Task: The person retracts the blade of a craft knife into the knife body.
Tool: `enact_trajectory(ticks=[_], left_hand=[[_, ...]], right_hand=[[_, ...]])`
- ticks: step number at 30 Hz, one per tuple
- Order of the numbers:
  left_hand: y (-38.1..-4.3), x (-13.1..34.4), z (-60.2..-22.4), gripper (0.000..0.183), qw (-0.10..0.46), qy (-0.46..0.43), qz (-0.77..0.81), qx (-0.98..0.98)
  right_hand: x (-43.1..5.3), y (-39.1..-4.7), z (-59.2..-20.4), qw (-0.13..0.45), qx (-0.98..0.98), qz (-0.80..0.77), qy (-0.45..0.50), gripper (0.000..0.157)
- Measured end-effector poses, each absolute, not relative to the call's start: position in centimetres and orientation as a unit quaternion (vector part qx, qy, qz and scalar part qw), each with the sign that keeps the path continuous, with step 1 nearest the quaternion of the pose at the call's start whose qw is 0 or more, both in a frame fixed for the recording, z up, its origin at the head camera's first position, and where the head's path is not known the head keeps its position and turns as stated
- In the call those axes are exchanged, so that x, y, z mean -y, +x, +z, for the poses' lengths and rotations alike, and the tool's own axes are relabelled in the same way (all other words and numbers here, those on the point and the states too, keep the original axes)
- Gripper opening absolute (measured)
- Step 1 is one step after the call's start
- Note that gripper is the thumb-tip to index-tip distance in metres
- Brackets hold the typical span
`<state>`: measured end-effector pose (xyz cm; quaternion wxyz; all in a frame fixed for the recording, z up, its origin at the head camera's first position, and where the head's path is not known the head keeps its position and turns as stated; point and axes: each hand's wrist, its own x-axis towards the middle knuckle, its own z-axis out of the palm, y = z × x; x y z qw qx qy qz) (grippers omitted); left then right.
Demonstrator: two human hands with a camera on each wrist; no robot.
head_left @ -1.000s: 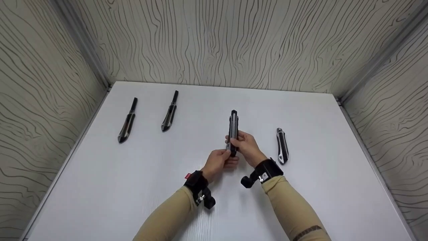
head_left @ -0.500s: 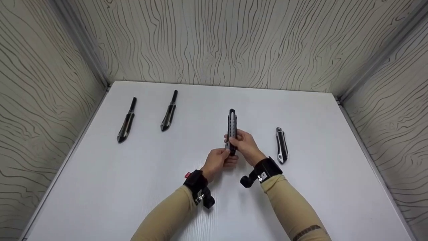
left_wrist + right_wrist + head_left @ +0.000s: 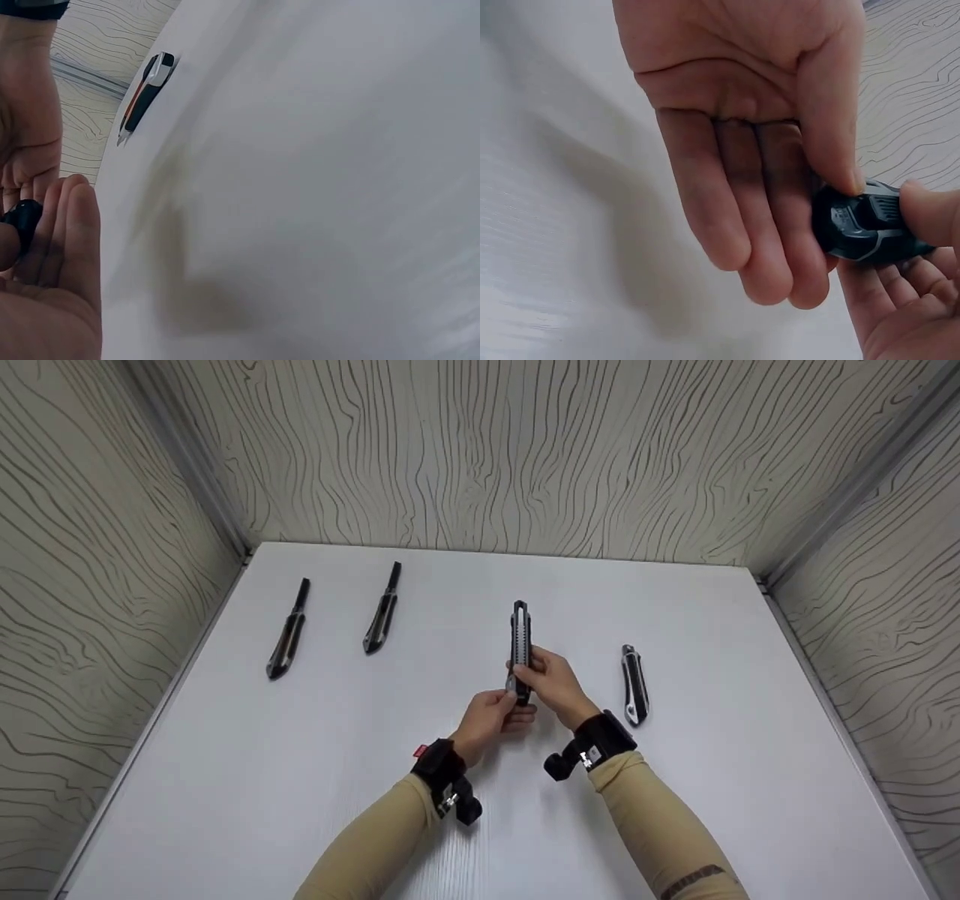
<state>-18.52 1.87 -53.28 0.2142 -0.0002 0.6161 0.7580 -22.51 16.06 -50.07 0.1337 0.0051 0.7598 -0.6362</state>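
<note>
Knife with curved black-silver handle, dark tip out, 9 o'clock from my held cutter; matching second knife at half past 9. My left hand pinches the butt of the ribbed grey-black plastic-looking cutter, mid-table, tip at 12; my right hand pinches its side. Reads as two-handed handling; next move likely needs both pinches steady. Smooth silver-black cutter between 3 and 4.

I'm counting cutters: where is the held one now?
In the head view, the held cutter is just right of centre, gripped by left hand and right hand, left of the rightmost cutter.
</note>
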Motion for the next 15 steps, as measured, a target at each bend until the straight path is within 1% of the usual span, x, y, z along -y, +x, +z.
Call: enact_trajectory(ticks=[3, 11, 15], left_hand=[[-18.4, -2.0, -53.2, 0.035, 0.213, -0.003, 0.758, -0.616], [-18.1, -2.1, -52.8, 0.035, 0.210, -0.010, 0.753, -0.623], [-17.9, -2.2, -53.1, 0.035, 0.211, -0.005, 0.747, -0.630]], right_hand=[[-16.2, -22.4, -50.2, 0.142, -0.749, -0.647, 0.016, 0.046], [-15.9, -21.8, -50.4, 0.135, -0.716, -0.683, 0.037, 0.047], [-16.0, -21.5, -50.8, 0.142, -0.708, -0.690, 0.049, 0.050]])
